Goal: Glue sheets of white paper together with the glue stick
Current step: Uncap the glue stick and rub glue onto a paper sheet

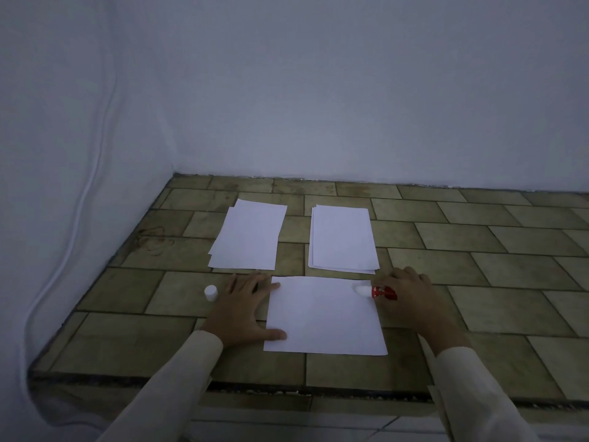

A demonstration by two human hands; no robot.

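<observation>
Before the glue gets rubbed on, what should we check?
1. Cap off the glue stick: ok, it stands left of the left grip.
2. Left grip presses the sheet at its left edge: ok.
3. Stick held: ok, right grip holds it.
4. Tip on sheet: ok, near its far right corner.
5. Left stack and right stack apart from the sheet: ok.
6. Glue already spread: cannot tell.

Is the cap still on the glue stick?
No, the glue stick in the right hand shows its bare tip; the white cap stands apart.
</observation>
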